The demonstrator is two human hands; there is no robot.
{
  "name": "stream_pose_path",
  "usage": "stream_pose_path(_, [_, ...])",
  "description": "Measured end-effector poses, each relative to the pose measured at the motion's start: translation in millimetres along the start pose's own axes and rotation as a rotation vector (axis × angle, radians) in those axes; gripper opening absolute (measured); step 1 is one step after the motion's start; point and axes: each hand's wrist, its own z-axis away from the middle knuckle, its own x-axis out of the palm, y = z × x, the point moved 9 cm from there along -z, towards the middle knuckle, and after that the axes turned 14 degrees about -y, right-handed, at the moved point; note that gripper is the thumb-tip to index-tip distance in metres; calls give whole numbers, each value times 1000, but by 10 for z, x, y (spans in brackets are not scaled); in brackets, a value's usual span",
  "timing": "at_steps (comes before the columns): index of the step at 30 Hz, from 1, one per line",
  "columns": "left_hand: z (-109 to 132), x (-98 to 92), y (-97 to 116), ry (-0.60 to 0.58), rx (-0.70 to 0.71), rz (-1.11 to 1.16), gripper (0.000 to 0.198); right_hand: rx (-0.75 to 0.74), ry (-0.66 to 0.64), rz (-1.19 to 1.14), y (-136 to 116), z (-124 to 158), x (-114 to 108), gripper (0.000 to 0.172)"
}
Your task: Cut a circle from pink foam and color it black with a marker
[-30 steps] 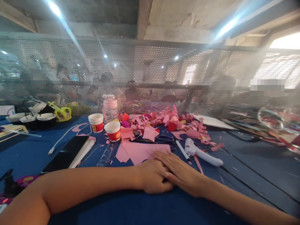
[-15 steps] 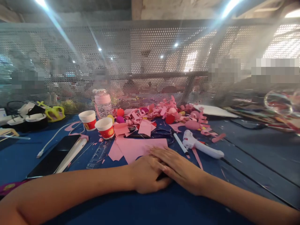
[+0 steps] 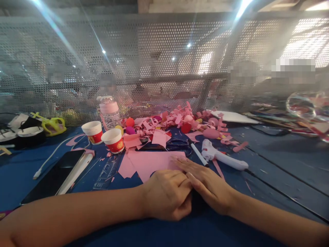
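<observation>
My left hand (image 3: 168, 195) is closed with curled fingers at the front of the blue table. What it may hold is hidden. My right hand (image 3: 208, 183) lies with straight fingers, its thumb touching the left hand and its fingertips over the edge of a pink paper sheet (image 3: 154, 160). Beyond the fingertips are a white marker pen (image 3: 199, 154), a white glue gun (image 3: 226, 159) with a black cord, and dark scissors (image 3: 178, 145). Left of the sheet is a clear ruler (image 3: 106, 173).
Two red and white paper cups (image 3: 113, 141) stand before a pink-capped bottle (image 3: 109, 109). A black phone (image 3: 52, 178) and white cable (image 3: 52, 152) lie left. Pink paper scraps (image 3: 177, 118) pile up ahead of a perforated metal screen (image 3: 169, 51). A yellow holder (image 3: 53, 126) sits far left.
My left hand has shifted slightly right and nearer, its fingers more curled. My right hand has slid a little right, and the hands overlap less. The camera view has tilted slightly.
</observation>
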Motion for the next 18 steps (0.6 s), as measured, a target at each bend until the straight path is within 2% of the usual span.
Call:
stream_pose_path(4, [18,-48,-90,45,-115,-1,21,-28,-38,-26,-5,-32,40,63])
stream_pose_path(7, [22,-42,-146,25,-198,-17,20,-20,-19,-13,-9,-41,24,58])
stream_pose_path(12, [1,2,-98,-59,-184,-95,19,5,62,180,-51,-10,-42,57])
stream_pose_path(14, [-4,4,-96,-77,-193,-111,21,79,139,332,-43,5,-122,55])
stream_pose_path(18, [-18,2,-125,-101,-225,-102,18,424,307,670,110,44,-384,47])
